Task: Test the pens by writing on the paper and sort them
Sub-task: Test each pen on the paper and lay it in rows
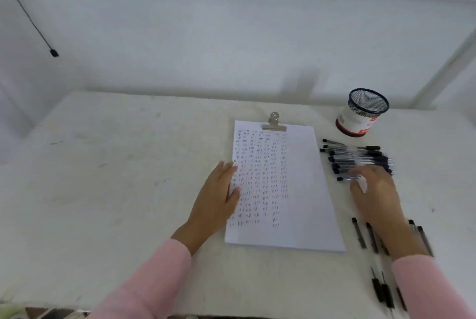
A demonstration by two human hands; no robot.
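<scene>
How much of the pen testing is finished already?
Quite a lot looks done: rows of little marks fill most of the paper, and some pens lie in a separate group. Right now the left hand presses the paper flat while the right hand reaches into the pile of pens; blur hides any grip. That pile is left to test, and the mesh cup looks empty.

Your left hand (216, 197) lies flat on the 9 o'clock edge of the paper (296, 190). At its 3 o'clock, your right hand (376, 195) rests on the pen pile (345, 159), touching one pen (347, 178); blur hides the grip. A mesh cup (365, 110) stands at 1 o'clock.
</scene>
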